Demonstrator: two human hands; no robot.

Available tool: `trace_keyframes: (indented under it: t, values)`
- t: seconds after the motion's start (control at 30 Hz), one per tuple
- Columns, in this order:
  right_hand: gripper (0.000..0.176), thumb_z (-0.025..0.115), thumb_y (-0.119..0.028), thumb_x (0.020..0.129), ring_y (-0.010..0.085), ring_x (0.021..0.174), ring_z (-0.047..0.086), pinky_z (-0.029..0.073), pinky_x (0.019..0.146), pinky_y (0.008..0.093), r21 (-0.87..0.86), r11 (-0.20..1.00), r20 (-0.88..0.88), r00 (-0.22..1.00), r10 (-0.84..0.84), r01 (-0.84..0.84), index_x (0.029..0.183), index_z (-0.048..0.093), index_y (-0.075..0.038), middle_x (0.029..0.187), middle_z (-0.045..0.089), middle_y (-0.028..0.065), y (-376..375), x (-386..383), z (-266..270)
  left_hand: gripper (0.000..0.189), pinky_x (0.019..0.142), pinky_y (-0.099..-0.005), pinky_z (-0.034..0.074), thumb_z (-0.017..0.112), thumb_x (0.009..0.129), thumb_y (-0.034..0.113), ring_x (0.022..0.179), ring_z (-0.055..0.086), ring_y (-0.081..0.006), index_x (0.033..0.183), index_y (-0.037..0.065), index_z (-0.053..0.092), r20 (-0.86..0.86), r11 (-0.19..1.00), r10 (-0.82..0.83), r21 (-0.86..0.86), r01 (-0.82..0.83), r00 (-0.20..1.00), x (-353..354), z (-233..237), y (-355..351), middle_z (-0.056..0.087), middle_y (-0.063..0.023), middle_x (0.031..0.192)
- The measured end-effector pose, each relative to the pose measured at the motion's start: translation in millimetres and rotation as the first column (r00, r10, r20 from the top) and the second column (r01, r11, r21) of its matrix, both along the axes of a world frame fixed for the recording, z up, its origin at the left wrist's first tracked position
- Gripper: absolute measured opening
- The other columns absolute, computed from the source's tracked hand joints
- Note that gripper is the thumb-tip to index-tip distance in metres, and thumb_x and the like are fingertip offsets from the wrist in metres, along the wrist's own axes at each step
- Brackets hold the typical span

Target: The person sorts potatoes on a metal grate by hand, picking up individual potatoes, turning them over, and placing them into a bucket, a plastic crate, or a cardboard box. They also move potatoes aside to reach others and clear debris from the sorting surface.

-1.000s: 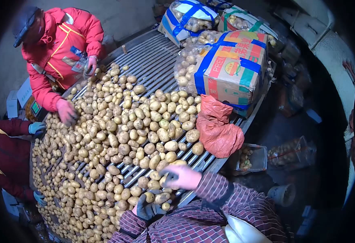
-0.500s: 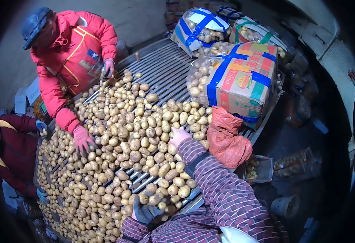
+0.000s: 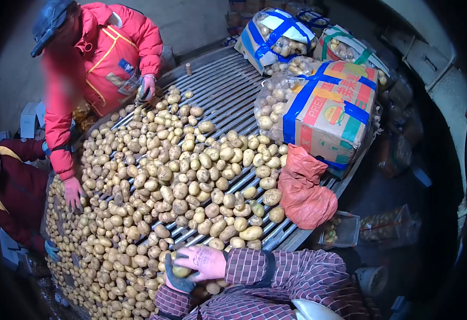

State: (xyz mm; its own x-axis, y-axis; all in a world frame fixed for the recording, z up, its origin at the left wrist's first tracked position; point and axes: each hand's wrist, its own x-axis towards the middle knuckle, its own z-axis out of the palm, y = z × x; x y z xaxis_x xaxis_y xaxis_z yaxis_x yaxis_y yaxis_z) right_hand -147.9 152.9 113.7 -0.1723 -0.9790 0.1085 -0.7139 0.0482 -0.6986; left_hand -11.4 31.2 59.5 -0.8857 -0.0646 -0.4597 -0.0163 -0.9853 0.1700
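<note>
A thick layer of potatoes (image 3: 153, 176) covers much of a slatted metal sorting table (image 3: 217, 80). At the near edge my two gloved hands meet around one greenish potato (image 3: 181, 270). My left hand (image 3: 176, 278), in a pink glove with a dark coated palm, is closed on it from below and the left. My right hand (image 3: 204, 261), with the pink back of its glove upward, reaches over from the right with its fingers curled against the same potato. Its fingertips are partly hidden. More potatoes lie under my right wrist.
A crumpled red bag (image 3: 305, 189) lies at the right edge. Beyond it is a taped carton of potatoes (image 3: 332, 109), with more packed cartons behind. A co-worker in a red jacket (image 3: 113, 58) and another in dark red (image 3: 17, 186) stand at the left. A plastic crate (image 3: 340, 229) is at the lower right.
My right hand has come from the middle of the heap down to my left hand, which has drawn slightly left. Bare slats show where the right hand was. The red-jacketed co-worker's lower hand moved left.
</note>
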Motion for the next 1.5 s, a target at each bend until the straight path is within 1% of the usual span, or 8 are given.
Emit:
trace_keyframes:
  t: [0.13, 0.3, 0.4, 0.53, 0.63, 0.83, 1.17, 1.5]
  values:
    - [0.043, 0.069, -0.027, 0.077, 0.0301, 0.095, 0.062, 0.050, 0.085, 0.0395, 0.236, 0.932, 0.295, 0.894, -0.338, 0.275, 0.115, 0.061, -0.008, 0.096, 0.063, 0.0133, 5.0, -61.5, 38.4, 0.064, 0.100, -0.0486, 0.043, 0.033, 0.096, 0.053, 0.126, 0.045, -0.0310, 0.141, 0.008, 0.033, -0.039, 0.983, -0.108, -0.153, 0.101, 0.993, -5.1, 45.4, 1.7, 0.044, -0.0151, 0.137]
    - [0.052, 0.069, -0.041, 0.077, 0.0346, 0.098, 0.058, 0.049, 0.083, 0.0439, 0.303, 0.642, -0.411, 0.705, -0.578, 0.704, 0.120, 0.056, -0.014, 0.102, 0.058, 0.0154, 70.8, -137.0, -14.4, 0.073, 0.101, -0.0508, 0.040, 0.038, 0.093, 0.059, 0.133, 0.039, -0.0320, 0.144, 0.007, 0.031, 0.141, 0.508, -0.344, -0.803, 0.310, 0.928, 10.3, 30.0, -3.1, 0.039, -0.0146, 0.147]
    - [0.052, 0.068, -0.029, 0.077, 0.0347, 0.104, 0.058, 0.049, 0.087, 0.0448, 0.255, 0.716, -0.248, 0.760, -0.601, 0.650, 0.124, 0.054, -0.012, 0.107, 0.059, 0.0167, 88.8, -143.0, -41.8, 0.065, 0.105, -0.0505, 0.036, 0.036, 0.095, 0.055, 0.132, 0.040, -0.0286, 0.143, 0.011, 0.032, 0.021, 0.916, -0.236, -0.329, 0.230, 0.972, 4.4, 20.3, 0.4, 0.039, -0.0140, 0.147]
    - [0.052, 0.063, -0.012, 0.079, 0.0298, 0.108, 0.061, 0.048, 0.095, 0.0364, -0.046, 0.765, 0.194, 0.757, -0.623, 0.642, 0.129, 0.051, -0.005, 0.118, 0.061, 0.0164, 73.1, -100.8, -16.7, 0.064, 0.104, -0.0518, 0.038, 0.033, 0.096, 0.055, 0.133, 0.039, -0.0316, 0.144, 0.013, 0.032, 0.257, 0.288, -0.470, -0.860, 0.422, 0.844, 3.8, 28.3, 2.9, 0.039, -0.0145, 0.146]
    - [0.058, 0.067, -0.028, 0.081, 0.0314, 0.110, 0.057, 0.048, 0.094, 0.0402, -0.006, 0.966, 0.101, 0.962, -0.255, 0.257, 0.130, 0.049, -0.005, 0.129, 0.050, 0.0193, 41.2, -38.2, 23.6, 0.065, 0.106, -0.0527, 0.037, 0.033, 0.095, 0.056, 0.133, 0.039, -0.0337, 0.145, 0.013, 0.032, 0.049, 0.949, -0.276, -0.145, 0.280, 0.960, -14.0, 29.1, 11.9, 0.040, -0.0158, 0.144]
    - [0.056, 0.069, -0.028, 0.075, 0.0315, 0.100, 0.058, 0.048, 0.086, 0.0420, 0.036, 0.998, 0.426, 0.902, -0.070, 0.060, 0.123, 0.053, -0.004, 0.109, 0.059, 0.0175, 39.2, -21.8, 15.4, 0.058, 0.093, -0.0447, 0.048, 0.034, 0.097, 0.046, 0.122, 0.049, -0.0303, 0.139, 0.005, 0.032, -0.040, 0.948, -0.293, -0.146, 0.284, 0.955, 7.6, -2.7, 13.5, 0.043, -0.0183, 0.137]
    - [0.043, 0.066, -0.033, 0.082, 0.0305, 0.081, 0.067, 0.055, 0.064, 0.0424, 0.359, 0.390, -0.579, 0.530, -0.619, 0.848, 0.112, 0.047, -0.008, 0.097, 0.059, 0.0150, 107.1, -112.6, -69.0, 0.071, 0.098, -0.0440, 0.047, 0.021, 0.098, 0.054, 0.119, 0.053, -0.0328, 0.144, 0.001, 0.031, -0.179, 0.956, -0.270, 0.069, 0.286, 0.946, 12.9, -9.7, 17.1, 0.049, -0.0230, 0.135]
    - [0.037, 0.070, -0.026, 0.078, 0.0311, 0.097, 0.061, 0.051, 0.083, 0.0398, -0.054, 0.894, 0.102, 0.893, -0.438, 0.445, 0.109, 0.058, -0.008, 0.105, 0.059, 0.0143, 45.3, -24.8, 25.7, 0.082, 0.091, -0.0510, 0.050, 0.036, 0.091, 0.063, 0.118, 0.052, -0.0421, 0.148, 0.006, 0.023, -0.169, 0.955, -0.256, 0.108, 0.276, 0.952, 3.2, 10.1, 11.9, 0.041, -0.0258, 0.141]
